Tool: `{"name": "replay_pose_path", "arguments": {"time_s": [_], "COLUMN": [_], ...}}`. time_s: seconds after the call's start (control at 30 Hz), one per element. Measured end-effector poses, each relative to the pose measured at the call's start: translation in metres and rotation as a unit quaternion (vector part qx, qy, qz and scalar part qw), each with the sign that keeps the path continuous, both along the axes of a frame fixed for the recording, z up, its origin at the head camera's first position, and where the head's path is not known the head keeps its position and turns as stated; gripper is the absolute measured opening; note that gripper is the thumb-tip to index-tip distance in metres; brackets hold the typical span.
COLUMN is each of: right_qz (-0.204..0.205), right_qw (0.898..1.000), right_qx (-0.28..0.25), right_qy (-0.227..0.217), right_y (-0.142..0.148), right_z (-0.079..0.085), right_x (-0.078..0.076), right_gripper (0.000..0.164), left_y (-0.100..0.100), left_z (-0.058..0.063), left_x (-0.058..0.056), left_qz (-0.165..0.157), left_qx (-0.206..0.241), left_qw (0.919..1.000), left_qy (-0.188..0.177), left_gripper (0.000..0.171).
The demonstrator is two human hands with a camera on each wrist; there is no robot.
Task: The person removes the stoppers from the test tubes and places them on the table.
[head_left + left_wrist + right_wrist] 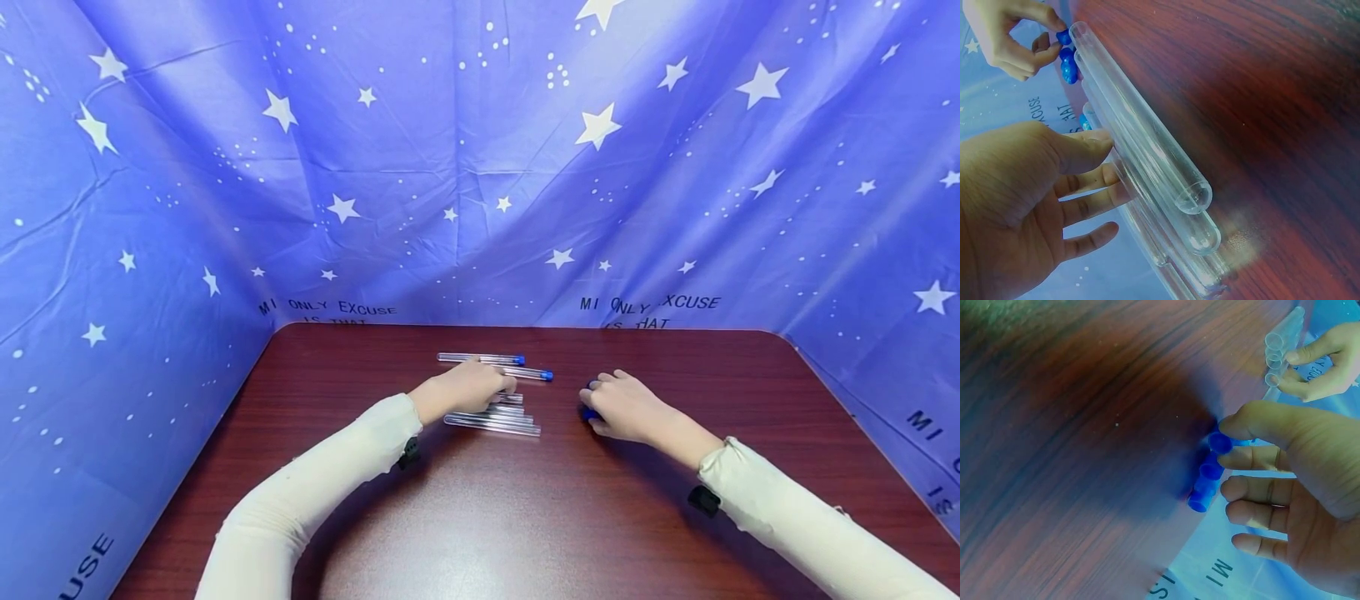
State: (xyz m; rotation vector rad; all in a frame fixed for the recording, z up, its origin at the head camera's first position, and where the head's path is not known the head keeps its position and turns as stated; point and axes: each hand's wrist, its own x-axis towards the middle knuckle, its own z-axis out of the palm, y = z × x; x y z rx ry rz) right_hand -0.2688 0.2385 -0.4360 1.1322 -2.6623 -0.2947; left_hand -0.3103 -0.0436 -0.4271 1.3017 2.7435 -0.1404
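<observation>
Clear test tubes lie side by side on the table, their rounded ends toward the left in the head view. My left hand is over them, thumb and forefinger pinching one uncapped test tube near its mouth. The other left fingers extend loosely beside the row. On the right, my right hand pinches a small blue cap between thumb and forefinger. More blue caps stand in a line next to it, partly hidden by the hand in the head view.
Two test tubes with blue caps lie beyond the left hand, toward the far edge. The dark red wooden table is bordered at the back and sides by a blue curtain with white stars.
</observation>
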Motion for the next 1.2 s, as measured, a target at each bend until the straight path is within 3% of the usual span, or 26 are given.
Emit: {"name": "replay_pose_path", "arguments": {"time_s": [0.83, 1.2], "right_qz": [-0.012, -0.016], "right_qw": [1.000, 1.000], "right_qx": [-0.005, -0.007], "right_qy": [0.028, 0.023], "right_y": [0.0022, 0.0019], "right_z": [0.0013, 0.0034], "right_x": [0.0010, 0.0018], "right_gripper": [0.025, 0.027], "left_y": [-0.0003, -0.0011], "left_z": [0.0023, -0.0015], "left_x": [0.0033, 0.0017], "left_qz": [0.004, -0.004], "left_qx": [0.002, 0.000], "left_qw": [0.9999, 0.9999], "left_qy": [-0.012, 0.010], "left_gripper": [0.019, 0.020]}}
